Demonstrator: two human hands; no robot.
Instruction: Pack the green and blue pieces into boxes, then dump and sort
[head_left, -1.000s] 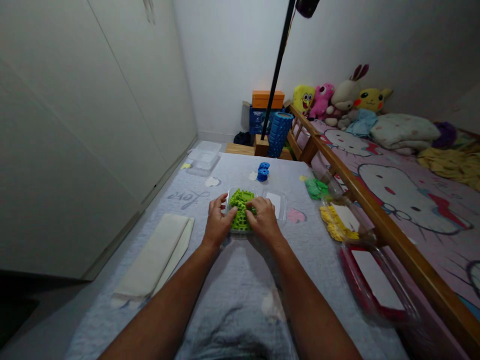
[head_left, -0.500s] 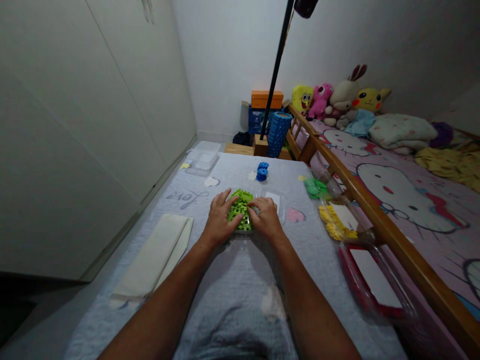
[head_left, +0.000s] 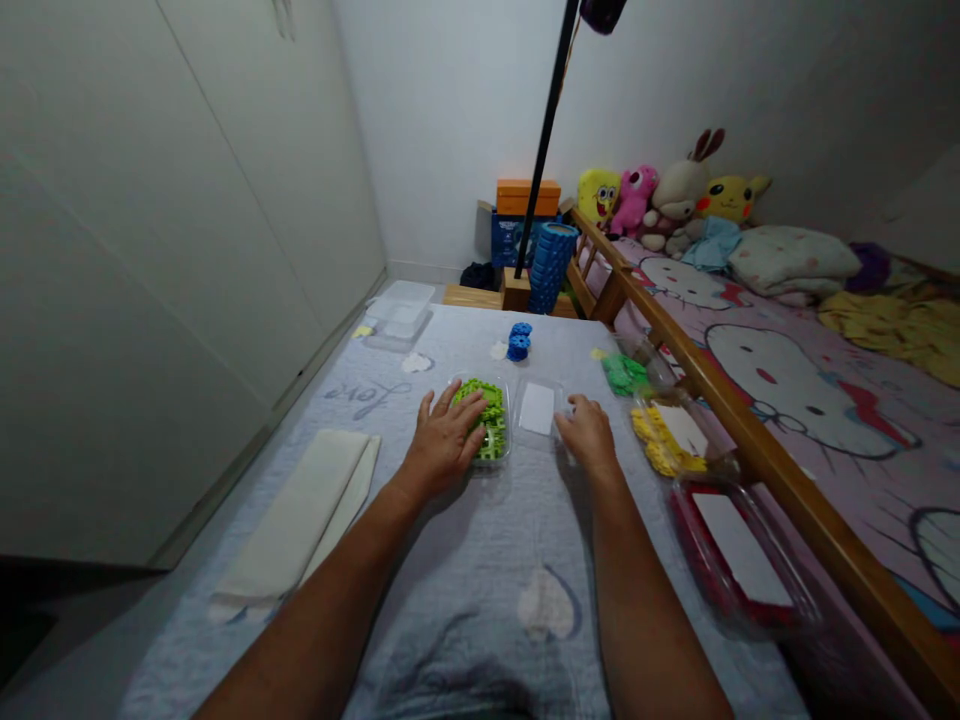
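Observation:
A clear plastic box (head_left: pixel 506 455) full of light green building pieces (head_left: pixel 491 405) lies in the middle of the grey quilt. My left hand (head_left: pixel 444 440) rests flat on the green pieces, fingers spread. Beside the box on the right lies its clear hinged lid (head_left: pixel 537 408) with a white label. My right hand (head_left: pixel 587 433) sits at the lid's right edge, fingers curled around that edge.
A small blue stack (head_left: pixel 517 342) stands farther back. Boxes of green pieces (head_left: pixel 626 374), yellow pieces (head_left: pixel 660 440) and red pieces (head_left: pixel 739 550) line the right side by a wooden bed rail (head_left: pixel 720 400). Folded white cloth (head_left: pixel 307 510) lies left. A black pole (head_left: pixel 544 140) rises behind.
My right hand left the green pieces and moved right to the lid's edge. My left hand shifted further onto the pieces and flattened out.

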